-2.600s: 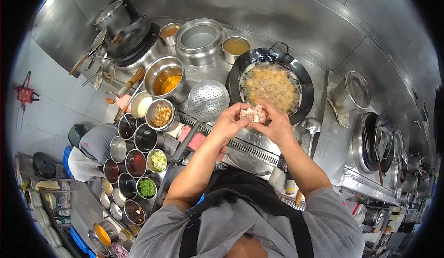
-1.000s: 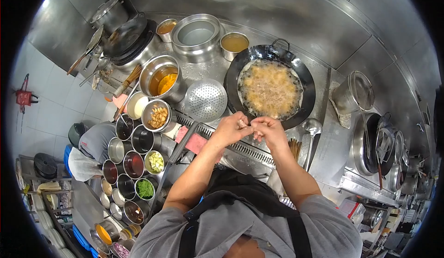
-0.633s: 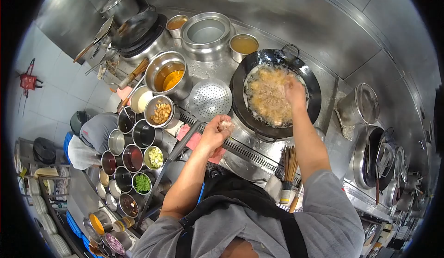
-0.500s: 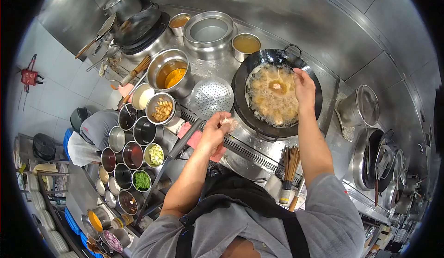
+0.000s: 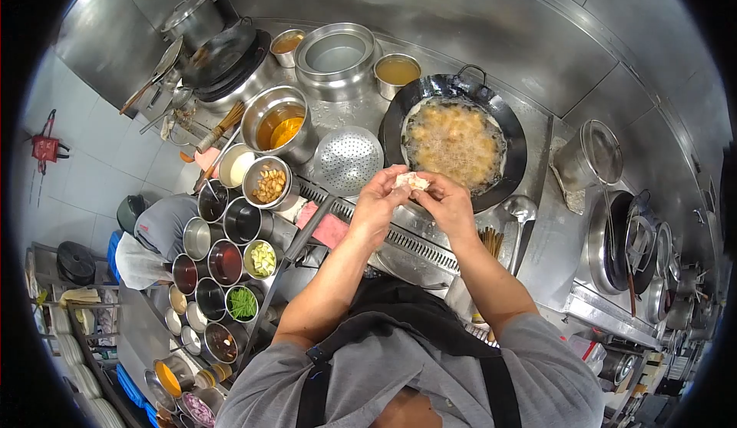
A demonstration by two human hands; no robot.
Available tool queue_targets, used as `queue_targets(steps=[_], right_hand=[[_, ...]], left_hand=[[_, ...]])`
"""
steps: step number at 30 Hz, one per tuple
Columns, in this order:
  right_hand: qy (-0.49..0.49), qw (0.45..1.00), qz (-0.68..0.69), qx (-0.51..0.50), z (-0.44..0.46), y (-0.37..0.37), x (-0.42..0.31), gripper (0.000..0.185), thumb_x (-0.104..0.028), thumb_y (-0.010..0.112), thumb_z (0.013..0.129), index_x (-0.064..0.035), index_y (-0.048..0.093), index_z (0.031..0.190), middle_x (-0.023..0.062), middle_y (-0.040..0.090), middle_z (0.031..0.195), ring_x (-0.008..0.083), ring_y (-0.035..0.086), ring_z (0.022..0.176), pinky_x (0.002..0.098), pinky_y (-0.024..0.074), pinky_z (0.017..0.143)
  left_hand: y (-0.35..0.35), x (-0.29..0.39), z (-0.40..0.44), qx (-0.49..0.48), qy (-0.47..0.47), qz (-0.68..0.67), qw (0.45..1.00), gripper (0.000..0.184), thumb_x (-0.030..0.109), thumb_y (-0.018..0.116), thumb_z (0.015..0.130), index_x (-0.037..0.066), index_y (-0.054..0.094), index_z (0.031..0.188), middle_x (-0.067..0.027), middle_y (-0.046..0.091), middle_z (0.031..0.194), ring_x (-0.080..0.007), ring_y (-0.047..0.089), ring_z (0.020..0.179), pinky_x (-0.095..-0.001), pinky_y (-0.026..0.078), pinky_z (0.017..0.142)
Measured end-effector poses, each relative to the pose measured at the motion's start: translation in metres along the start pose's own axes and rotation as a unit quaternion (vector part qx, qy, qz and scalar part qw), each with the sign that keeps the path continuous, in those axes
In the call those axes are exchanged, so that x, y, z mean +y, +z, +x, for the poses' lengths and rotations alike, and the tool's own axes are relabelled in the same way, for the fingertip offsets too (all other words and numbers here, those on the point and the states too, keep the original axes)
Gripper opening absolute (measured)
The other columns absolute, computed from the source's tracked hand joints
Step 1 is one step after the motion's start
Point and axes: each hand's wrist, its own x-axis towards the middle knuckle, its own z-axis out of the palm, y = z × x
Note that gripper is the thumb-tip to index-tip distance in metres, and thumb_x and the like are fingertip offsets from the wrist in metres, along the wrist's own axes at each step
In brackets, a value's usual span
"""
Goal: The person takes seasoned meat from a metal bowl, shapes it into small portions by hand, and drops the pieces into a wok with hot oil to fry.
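Observation:
A small pale lump of raw-looking food (image 5: pixel 412 181) is held between my two hands, just off the near-left rim of the black wok (image 5: pixel 516 138). My left hand (image 5: pixel 378 201) is closed round its left side. The fingers of my right hand (image 5: pixel 447 201) pinch it from the right. Golden pieces (image 5: pixel 453 144) bubble in oil inside the wok. To the left of my hands lies a round perforated strainer (image 5: pixel 348 159). A steel ladle (image 5: pixel 521 211) rests to the right, near the wok's lower rim.
Left of the strainer stand a steel pot of orange liquid (image 5: pixel 279 125) and a bowl of brown chunks (image 5: pixel 268 185). Several ingredient tins, one with chopped greens (image 5: pixel 242 303), fill the left counter. Another person in grey (image 5: pixel 165 224) is beyond them. A strainer-topped pot (image 5: pixel 589 154) stands right.
My right hand has come back from over the wok to my left hand, and both now grip the pale lump. The pale piece seen in the oil earlier is no longer distinct.

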Motion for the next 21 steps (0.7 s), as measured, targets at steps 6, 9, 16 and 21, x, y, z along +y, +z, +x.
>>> queue_targets(steps=[6,9,16,21], right_hand=[[-0.033,0.998,-0.033,-0.034,-0.007,0.001,-0.009,0.038,-0.008,0.071,0.077,-0.0002,0.061,0.114,0.0106,0.066,0.099,0.0153,0.065,0.081,0.0271,0.0515,0.07],[-0.071,0.992,-0.089,-0.044,-0.013,0.01,-0.025,0.046,-0.012,0.075,0.074,-0.0008,0.06,0.117,0.0131,0.063,0.106,0.0204,0.065,0.084,0.0293,0.0518,0.07],[-0.107,0.977,-0.184,-0.031,-0.012,0.011,-0.024,0.036,-0.015,0.071,0.076,0.0011,0.062,0.107,0.0162,0.064,0.095,0.0331,0.063,0.083,0.0367,0.0498,0.071],[-0.116,0.975,-0.19,-0.004,-0.014,0.011,-0.004,0.026,-0.009,0.07,0.078,0.0015,0.064,0.101,0.0114,0.066,0.084,0.0191,0.065,0.069,0.0284,0.0514,0.063]], left_hand=[[-0.01,0.005,-0.004,-0.035,-0.016,0.142,0.989,0.027,0.002,0.061,0.087,-0.001,0.056,0.113,-0.0058,0.066,0.096,-0.0103,0.06,0.081,-0.0239,0.048,0.068],[-0.01,0.012,-0.007,-0.008,-0.036,0.177,0.984,0.025,0.0,0.06,0.086,-0.002,0.057,0.111,-0.0058,0.066,0.09,-0.0099,0.059,0.077,-0.0231,0.046,0.066],[-0.021,0.0,0.001,-0.02,-0.036,0.151,0.988,0.018,0.0,0.061,0.085,-0.003,0.059,0.103,-0.0051,0.065,0.083,-0.0092,0.057,0.07,-0.0222,0.045,0.063],[-0.019,0.005,-0.001,-0.015,-0.031,0.129,0.991,0.015,-0.001,0.06,0.085,-0.002,0.06,0.1,-0.0061,0.065,0.083,-0.0103,0.059,0.071,-0.0219,0.046,0.064]])
